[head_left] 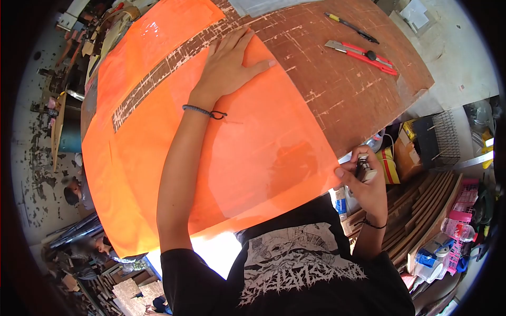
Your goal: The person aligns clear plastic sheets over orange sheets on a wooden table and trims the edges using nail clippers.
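My left hand (pixel 229 66) lies flat with fingers spread on an orange sheet (pixel 242 142), near its far edge. The sheet covers much of the brown, scuffed work board (pixel 337 100) and hangs over its near edge. At the sheet's right corner, my right hand (pixel 366 181) is closed around a small metallic object (pixel 362 163) whose kind I cannot make out. The right thumb tip meets the sheet's corner. Beyond a strip of bare board lies another orange piece (pixel 163 31).
A red utility knife (pixel 363 57) and a black and yellow pen (pixel 350 27) lie on the board's right side. Wooden strips (pixel 421 210), a wire rack (pixel 445 137) and a pink basket (pixel 464 205) stand at right. Other people (pixel 79 189) are at the left.
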Demonstrator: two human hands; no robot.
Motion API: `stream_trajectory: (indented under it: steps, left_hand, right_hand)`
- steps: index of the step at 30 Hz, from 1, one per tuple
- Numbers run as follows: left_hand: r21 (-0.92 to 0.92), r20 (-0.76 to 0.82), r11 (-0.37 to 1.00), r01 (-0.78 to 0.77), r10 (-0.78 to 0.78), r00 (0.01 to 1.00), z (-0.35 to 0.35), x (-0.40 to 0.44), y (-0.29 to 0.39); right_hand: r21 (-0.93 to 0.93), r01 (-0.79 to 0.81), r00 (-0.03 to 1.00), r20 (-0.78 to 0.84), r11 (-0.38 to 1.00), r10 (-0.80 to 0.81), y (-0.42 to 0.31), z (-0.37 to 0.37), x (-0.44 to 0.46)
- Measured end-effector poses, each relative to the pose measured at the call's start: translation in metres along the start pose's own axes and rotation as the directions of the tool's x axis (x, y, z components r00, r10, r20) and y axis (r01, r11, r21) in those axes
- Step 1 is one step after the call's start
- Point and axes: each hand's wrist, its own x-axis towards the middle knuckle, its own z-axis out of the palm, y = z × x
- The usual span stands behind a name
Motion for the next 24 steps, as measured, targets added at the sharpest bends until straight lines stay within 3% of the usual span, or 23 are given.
stream_trajectory:
  steps: [5,15,24]
  left_hand:
    - [-0.003,-0.002,1.0,0.007,-0.007,1.0,0.0024,0.0001,-0.0016]
    - [-0.025,-0.031,1.0,-0.011,0.01,0.999,0.0056,-0.0014,-0.0065]
    - [-0.057,-0.026,0.998,0.003,-0.005,1.0,0.0089,-0.0049,-0.0082]
  right_hand:
    - [-0.082,0.019,0.999,-0.033,0.996,-0.022,-0.0011,0.0017,0.0012]
    - [-0.041,-0.025,1.0,-0.006,0.999,0.025,-0.0019,0.0034,0.0036]
    - [-0.121,0.014,1.0,-0.002,0.993,-0.014,-0.001,0.0002,0.0039]
